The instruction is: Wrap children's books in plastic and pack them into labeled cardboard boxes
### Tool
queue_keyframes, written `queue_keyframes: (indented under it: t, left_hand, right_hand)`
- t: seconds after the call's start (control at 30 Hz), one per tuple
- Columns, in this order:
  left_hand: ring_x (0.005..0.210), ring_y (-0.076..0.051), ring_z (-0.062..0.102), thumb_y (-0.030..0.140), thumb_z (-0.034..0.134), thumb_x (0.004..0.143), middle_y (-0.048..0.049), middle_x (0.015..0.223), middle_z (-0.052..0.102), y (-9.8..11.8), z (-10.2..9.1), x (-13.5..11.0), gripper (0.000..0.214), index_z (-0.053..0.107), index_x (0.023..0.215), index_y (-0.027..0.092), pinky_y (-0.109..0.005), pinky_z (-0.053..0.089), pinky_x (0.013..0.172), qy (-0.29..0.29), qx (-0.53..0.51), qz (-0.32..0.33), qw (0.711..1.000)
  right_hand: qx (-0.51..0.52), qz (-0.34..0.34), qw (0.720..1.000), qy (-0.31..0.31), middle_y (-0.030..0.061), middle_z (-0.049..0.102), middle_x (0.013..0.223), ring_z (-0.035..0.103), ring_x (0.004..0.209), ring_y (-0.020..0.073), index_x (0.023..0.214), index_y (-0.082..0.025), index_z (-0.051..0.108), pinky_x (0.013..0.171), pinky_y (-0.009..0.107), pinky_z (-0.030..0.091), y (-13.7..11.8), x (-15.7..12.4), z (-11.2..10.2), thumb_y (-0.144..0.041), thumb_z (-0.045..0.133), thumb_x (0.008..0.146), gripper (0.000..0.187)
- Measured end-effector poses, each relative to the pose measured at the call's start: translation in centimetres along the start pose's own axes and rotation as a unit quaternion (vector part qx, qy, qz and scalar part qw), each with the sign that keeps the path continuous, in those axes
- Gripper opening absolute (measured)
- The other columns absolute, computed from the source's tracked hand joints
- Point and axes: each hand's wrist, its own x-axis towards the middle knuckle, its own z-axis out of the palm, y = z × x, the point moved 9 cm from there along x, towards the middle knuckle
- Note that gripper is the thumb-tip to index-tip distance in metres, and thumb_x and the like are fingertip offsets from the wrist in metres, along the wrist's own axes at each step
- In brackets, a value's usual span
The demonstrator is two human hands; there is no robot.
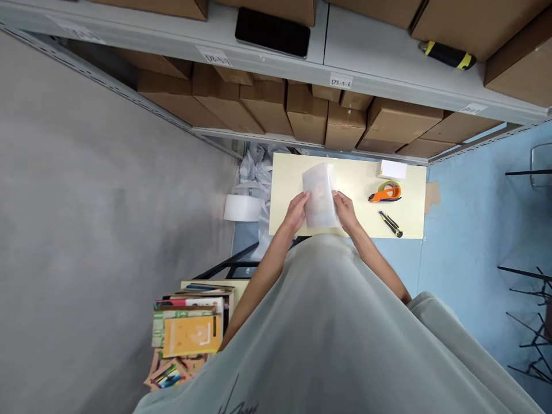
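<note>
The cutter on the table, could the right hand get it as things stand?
Probably yes: nothing seems to stand between the right hand and the cutter. That hand holds the translucent packet, though, so it would likely have to let go first.

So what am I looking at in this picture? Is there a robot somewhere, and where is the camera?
There's no robot here: these are a person's own bare hands, the left hand and the right hand. The single picture comes from a camera worn on the head, looking forward and down past the pale shirt.

The hands hold a flat, whitish packet between them, over a cream-coloured table. What's inside it is too hazy to tell. To the right on the table are a white box, an orange tape dispenser and a cutter knife. Beyond stands shelving with cardboard boxes.
</note>
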Motion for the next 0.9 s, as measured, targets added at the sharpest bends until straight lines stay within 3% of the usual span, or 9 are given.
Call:
queue_keyframes:
  t: [0.13, 0.23, 0.3, 0.47, 0.57, 0.67, 0.77, 0.9]
  left_hand:
    - [0.127, -0.033, 0.078, 0.051, 0.091, 0.089, -0.0162, 0.117, 0.085, 0.9, -2.7, -0.6, 0.044, 0.079, 0.112, 0.016, -0.047, 0.066, 0.111, -0.020, -0.060, 0.016, 0.998]
    - [0.126, -0.033, 0.079, 0.052, 0.096, 0.084, -0.0151, 0.117, 0.086, 1.9, -4.9, -1.1, 0.052, 0.079, 0.118, 0.016, -0.044, 0.067, 0.108, -0.021, -0.040, 0.026, 0.999]
    - [0.123, -0.034, 0.079, 0.057, 0.100, 0.080, -0.0147, 0.117, 0.086, 2.5, -6.1, -1.3, 0.062, 0.080, 0.121, 0.016, -0.042, 0.067, 0.103, -0.013, -0.017, 0.031, 0.999]
    - [0.124, -0.036, 0.078, 0.064, 0.102, 0.071, -0.0159, 0.120, 0.086, 3.1, -8.0, -1.0, 0.077, 0.079, 0.126, 0.015, -0.042, 0.066, 0.100, 0.003, 0.011, 0.029, 1.000]
    - [0.124, -0.038, 0.078, 0.063, 0.103, 0.070, -0.0167, 0.119, 0.086, 2.9, -9.3, -0.3, 0.079, 0.078, 0.127, 0.015, -0.043, 0.065, 0.100, 0.009, 0.007, 0.016, 1.000]
    - [0.122, -0.038, 0.078, 0.062, 0.104, 0.068, -0.0166, 0.118, 0.086, 2.4, -11.3, 1.1, 0.080, 0.077, 0.128, 0.016, -0.044, 0.065, 0.097, 0.020, -0.010, 0.001, 1.000]
    - [0.114, -0.036, 0.079, 0.058, 0.105, 0.066, -0.0157, 0.115, 0.086, 2.2, -14.0, 3.7, 0.081, 0.075, 0.127, 0.016, -0.044, 0.065, 0.096, 0.057, -0.014, -0.004, 0.998]
    - [0.102, -0.031, 0.080, 0.047, 0.106, 0.063, -0.0124, 0.109, 0.085, 3.3, -17.6, 9.2, 0.076, 0.071, 0.125, 0.018, -0.041, 0.063, 0.091, 0.130, 0.012, 0.024, 0.991]
  right_hand:
    - [-0.034, 0.020, 0.999, -0.010, 0.0045, 0.072, 0.094, 0.069, 0.095, 0.0246, 0.102, -0.024, 0.069, 0.086, 0.037, 0.063, 0.7, 0.5, -0.9, -0.080, 0.059, 0.098, 0.057]
    - [-0.124, -0.054, 0.989, 0.067, 0.0138, 0.076, 0.135, 0.071, 0.126, 0.0298, 0.130, -0.025, 0.071, 0.105, 0.044, 0.063, -0.8, 0.4, -2.3, -0.073, 0.062, 0.101, 0.058]
    - [-0.161, -0.083, 0.979, 0.095, 0.0161, 0.072, 0.149, 0.070, 0.134, 0.0304, 0.139, -0.026, 0.070, 0.111, 0.046, 0.062, -1.5, 0.3, -2.0, -0.069, 0.058, 0.105, 0.056]
    - [-0.148, -0.012, 0.989, 0.001, 0.0141, 0.078, 0.143, 0.080, 0.111, 0.0293, 0.134, -0.026, 0.073, 0.103, 0.048, 0.067, 0.6, 1.6, 2.8, -0.063, 0.076, 0.098, 0.052]
    - [-0.174, 0.014, 0.984, 0.015, 0.0152, 0.074, 0.150, 0.080, 0.111, 0.0303, 0.134, -0.025, 0.072, 0.102, 0.049, 0.067, 1.9, 2.9, 4.7, -0.057, 0.086, 0.090, 0.057]
    - [-0.198, 0.033, 0.979, 0.026, 0.0142, 0.078, 0.138, 0.079, 0.109, 0.0308, 0.132, -0.024, 0.072, 0.102, 0.051, 0.067, 3.4, 4.8, 6.2, -0.053, 0.088, 0.085, 0.057]
    - [-0.152, 0.052, 0.987, 0.005, 0.0096, 0.081, 0.118, 0.079, 0.098, 0.0265, 0.123, -0.023, 0.073, 0.098, 0.047, 0.067, 5.2, 7.4, 8.2, -0.053, 0.082, 0.086, 0.048]
    - [-0.093, 0.071, 0.993, -0.009, 0.0044, 0.079, 0.101, 0.075, 0.087, 0.0214, 0.113, -0.022, 0.073, 0.089, 0.040, 0.067, 7.5, 12.4, 11.5, -0.056, 0.080, 0.084, 0.045]
